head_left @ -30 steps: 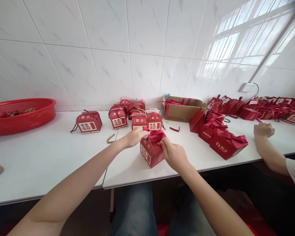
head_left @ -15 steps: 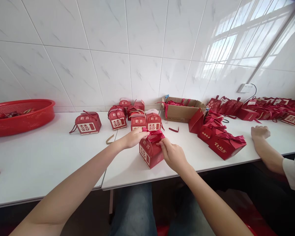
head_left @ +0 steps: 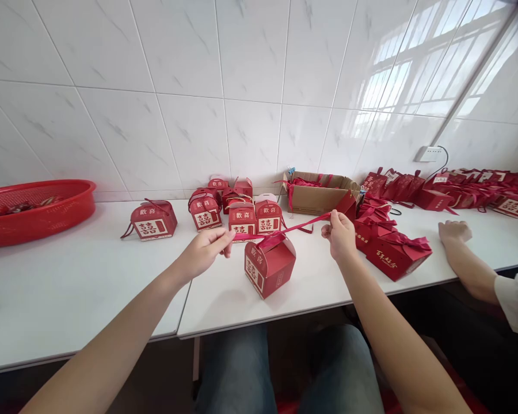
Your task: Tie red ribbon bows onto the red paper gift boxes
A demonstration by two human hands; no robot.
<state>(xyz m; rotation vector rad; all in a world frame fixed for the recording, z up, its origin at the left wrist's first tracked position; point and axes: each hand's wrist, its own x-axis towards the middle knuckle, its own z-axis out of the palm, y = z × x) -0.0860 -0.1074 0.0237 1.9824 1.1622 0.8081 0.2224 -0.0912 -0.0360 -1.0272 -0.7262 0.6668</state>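
A red gift box [head_left: 273,267] with a cream and red front label stands on the white table in front of me. A magenta ribbon [head_left: 288,229] passes across its top and is stretched out to both sides. My left hand [head_left: 207,251] pinches one end of the ribbon, left of the box. My right hand [head_left: 340,234] pinches the other end, higher and to the right. Neither hand touches the box itself. Just behind it stand two similar boxes, the left one [head_left: 242,215] and the right one [head_left: 268,210].
More red boxes, one set apart [head_left: 154,221], stand along the wall. A red plastic basket [head_left: 38,221] is at far left. A cardboard carton [head_left: 317,199] holds ribbons. Bow-tied boxes [head_left: 392,253] are at right, near another person's hand [head_left: 455,231]. Another person's fingertips show at the left edge.
My hands have moved apart from the box top, the left one leftward and the right one rightward and up. The ribbon between them is now drawn out long.
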